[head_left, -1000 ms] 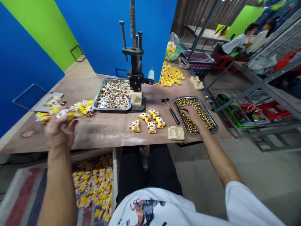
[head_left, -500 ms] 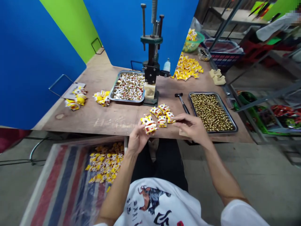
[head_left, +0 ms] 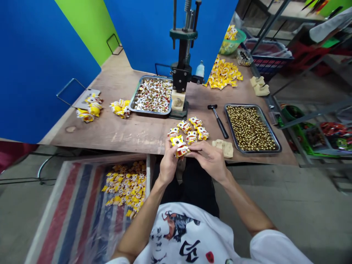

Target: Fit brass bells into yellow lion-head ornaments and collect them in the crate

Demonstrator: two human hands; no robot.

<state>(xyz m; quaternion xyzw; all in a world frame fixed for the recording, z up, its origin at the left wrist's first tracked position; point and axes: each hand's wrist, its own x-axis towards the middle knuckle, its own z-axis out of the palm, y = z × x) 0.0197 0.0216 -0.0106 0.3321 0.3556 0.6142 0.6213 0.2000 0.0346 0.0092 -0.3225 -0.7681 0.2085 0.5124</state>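
My left hand (head_left: 168,167) is closed around a yellow and white lion-head figure (head_left: 179,146), held up at the table's front edge with its face showing. My right hand (head_left: 210,159) has its fingers pinched together against the right side of that figure; whatever lies between the fingertips is too small to make out. Just beyond, several similar lion heads (head_left: 191,137) stand in a loose group on the table. A pale carved block (head_left: 223,147) lies beside my right hand.
A hand press (head_left: 180,73) stands behind, next to a tray of small white and gold parts (head_left: 154,96). To the right are a hammer (head_left: 218,121) and a tray of gold beads (head_left: 250,128). Yellow pieces (head_left: 224,73) lie heaped farther back. An open drawer (head_left: 125,190) holds more lion heads.
My right hand has moved left and come up against the lion-head figure in my left hand. The pale block it covered is now in full view. The camera view has shifted slightly.
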